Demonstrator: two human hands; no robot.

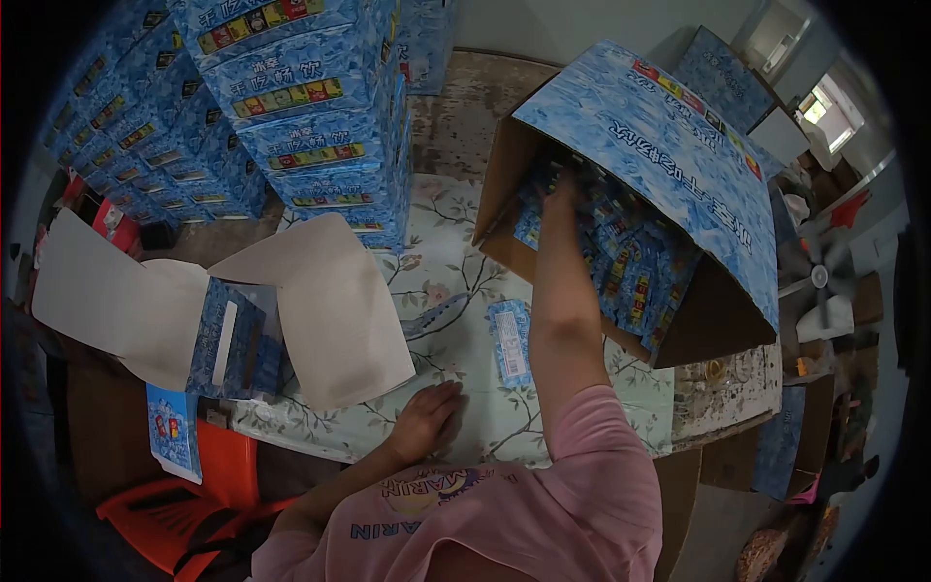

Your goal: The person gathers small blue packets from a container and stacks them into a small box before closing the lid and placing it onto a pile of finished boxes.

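Note:
My right hand (pixel 560 184) reaches into a large blue carton (pixel 640 126) lying on its side, its open end toward me. Many small blue packets (pixel 635 262) fill the carton, and my fingers are dark and blurred among them. My left hand (pixel 430 419) rests on the flowered tablecloth (pixel 456 291) near the table's front edge, its fingers bent together; whether anything is under them is hidden. One blue packet (pixel 510 341) with a white label lies on the cloth between my arms. Left of my left hand stands a small blue box (pixel 228 339) with its pale flaps spread open.
Tall stacks of blue printed cartons (pixel 301 107) stand at the back left. An orange plastic chair (pixel 184 504) is below the table's left edge. At the right are a fan (pixel 819 276) and another open carton (pixel 790 436).

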